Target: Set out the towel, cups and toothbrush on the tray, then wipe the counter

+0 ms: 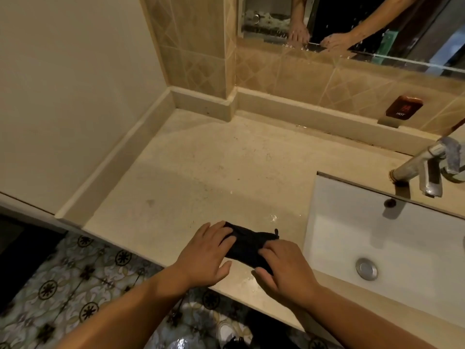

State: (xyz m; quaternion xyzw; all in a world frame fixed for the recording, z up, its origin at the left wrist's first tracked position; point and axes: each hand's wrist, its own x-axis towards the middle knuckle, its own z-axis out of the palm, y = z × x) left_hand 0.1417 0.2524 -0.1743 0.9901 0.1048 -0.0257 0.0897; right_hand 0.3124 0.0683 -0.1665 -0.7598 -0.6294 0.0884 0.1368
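A small black cloth (247, 244) lies folded on the beige stone counter (201, 167), close to its front edge. My left hand (205, 256) rests on the cloth's left end, fingers spread over it. My right hand (283, 264) presses on the cloth's right end with its fingers curled on the fabric. Wet patches shine on the counter just behind and in front of the cloth. No tray, cups or toothbrush are in view.
A white sink basin (334, 222) with a metal drain (366, 269) sits to the right, under a metal faucet (425, 170). A brown "HOT" sign (403, 108) stands on the back ledge below a mirror (377, 26). Patterned floor tiles (75, 285) lie below the counter edge.
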